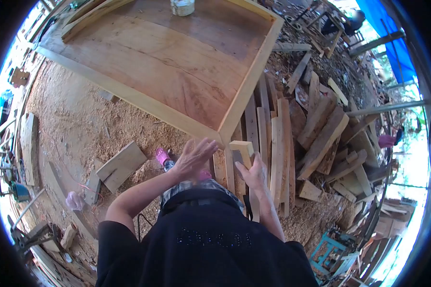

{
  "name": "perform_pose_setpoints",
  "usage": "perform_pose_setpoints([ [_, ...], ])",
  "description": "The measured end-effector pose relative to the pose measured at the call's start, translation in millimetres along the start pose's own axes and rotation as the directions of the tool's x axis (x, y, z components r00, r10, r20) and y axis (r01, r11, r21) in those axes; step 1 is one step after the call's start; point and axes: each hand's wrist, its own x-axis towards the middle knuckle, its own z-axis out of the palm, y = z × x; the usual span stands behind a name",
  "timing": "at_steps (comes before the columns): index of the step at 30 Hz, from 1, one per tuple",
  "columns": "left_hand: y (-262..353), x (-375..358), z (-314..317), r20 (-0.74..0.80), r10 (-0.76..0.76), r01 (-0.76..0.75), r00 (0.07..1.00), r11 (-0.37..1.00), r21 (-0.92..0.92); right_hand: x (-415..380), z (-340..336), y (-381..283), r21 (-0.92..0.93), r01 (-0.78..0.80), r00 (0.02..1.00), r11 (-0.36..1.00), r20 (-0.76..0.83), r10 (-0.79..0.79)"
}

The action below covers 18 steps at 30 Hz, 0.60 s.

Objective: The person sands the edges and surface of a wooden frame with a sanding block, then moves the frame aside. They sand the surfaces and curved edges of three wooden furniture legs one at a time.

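My right hand (255, 174) grips a small pale wooden block (244, 149) with a grey face, thumb on one side and fingers on the other. It is held just right of the near corner of a large wooden frame (239, 111) with a flat plywood panel (177, 62) inside. Close to that same corner, on its left, my left hand (196, 160) is stretched out with its fingers extended and nothing in them. The fingertips overlap the frame's edge in this view.
On the panel stands a whitish tub (182, 7); timber strips (88, 21) lie at its far left. Long boards (277, 153) and stacked offcuts (323, 129) fill the right. A loose board (121, 166) rests on the shavings-covered ground. A person (345, 24) is at the far right.
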Motion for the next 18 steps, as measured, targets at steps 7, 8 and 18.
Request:
perform_pose_setpoints([
  [7,-31,-51,3,-0.244,-0.541,0.501,0.805,0.839,-0.211,59,10,-61,-0.265,0.267,0.935,0.927,0.306,-0.182],
  [8,-33,-56,6,-0.318,-0.614,0.549,0.723,0.789,-0.276,70,13,-70,-0.301,0.299,0.912,0.906,0.37,-0.178],
  [18,-111,-35,26,0.175,-0.899,0.053,0.402,-0.168,-0.984,147,100,-184,-0.2,0.487,0.832,0.85,0.403,-0.381],
])
